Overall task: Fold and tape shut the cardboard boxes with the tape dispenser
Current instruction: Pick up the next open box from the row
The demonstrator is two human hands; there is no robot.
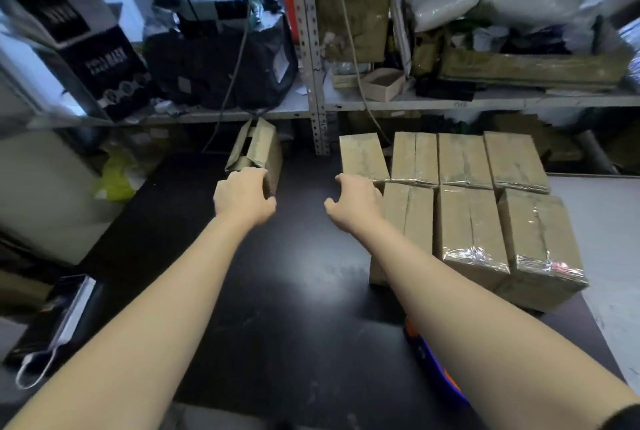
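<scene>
Now L hand point(244, 199) at untaped box point(258, 149), R hand point(356, 203) beside taped boxes point(467, 222).

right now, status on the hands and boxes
Left hand on the untaped box, grip unclear. Right hand empty, beside the taped boxes. Tape dispenser under right forearm, untouched.

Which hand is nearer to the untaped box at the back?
Left. The left hand is at the untaped box; the right hand lies to its right, by the taped boxes.
</scene>
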